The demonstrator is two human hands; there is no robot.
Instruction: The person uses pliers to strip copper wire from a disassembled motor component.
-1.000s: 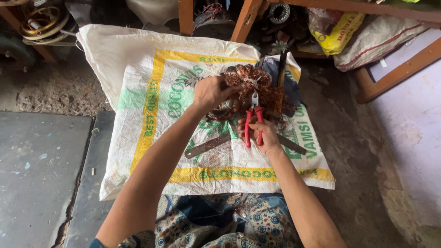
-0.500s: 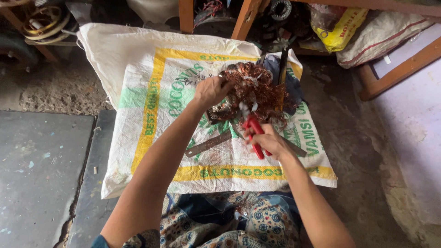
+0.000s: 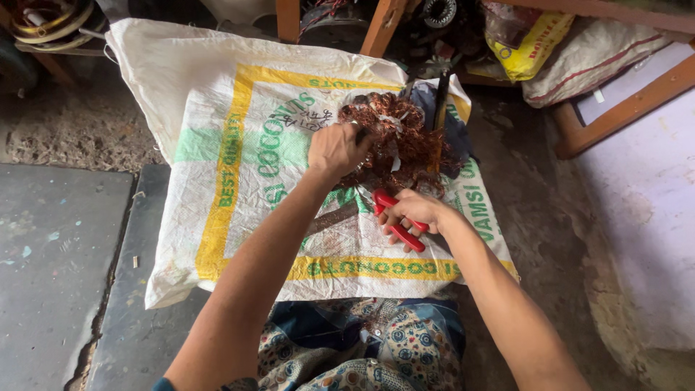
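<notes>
The cutters (image 3: 397, 217) with red handles, gripped in the right hand (image 3: 414, 211), could nick the left hand (image 3: 336, 148), because both work very close. The left hand is clenched on the copper wire bundle (image 3: 400, 141), which lies just beyond the right hand, on the woven sack (image 3: 239, 145)

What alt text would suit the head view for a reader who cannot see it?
The left hand grips a tangled bundle of copper wire while the right hand holds red-handled cutters beside it. Both work over a white woven sack spread on the floor.
</notes>
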